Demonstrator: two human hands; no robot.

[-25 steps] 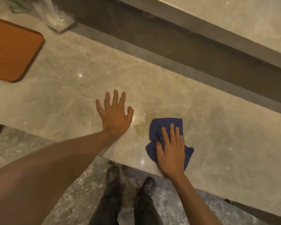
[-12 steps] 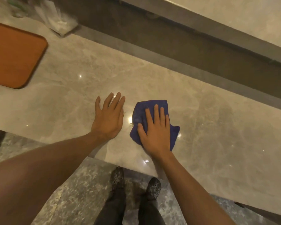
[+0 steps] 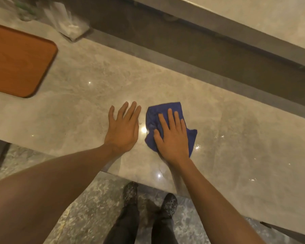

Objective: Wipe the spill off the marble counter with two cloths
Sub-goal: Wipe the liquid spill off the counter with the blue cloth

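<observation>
A crumpled blue cloth lies on the beige marble counter near its front edge. My right hand presses flat on top of the cloth, fingers spread over it. My left hand rests flat on the bare marble just left of the cloth, fingers apart and holding nothing. A thin wet sheen shows between the two hands. The yellowish spill itself is hidden under the cloth. Only one cloth is in view.
An orange wooden tray sits at the far left of the counter. A clear plastic bag lies behind it by the dark back ledge. My feet stand on the speckled floor below the counter edge.
My right hand slid the blue cloth leftward and away from me, over the yellowish puddle, which is now covered. My left hand closed its fingers a little and stayed on the marble.
</observation>
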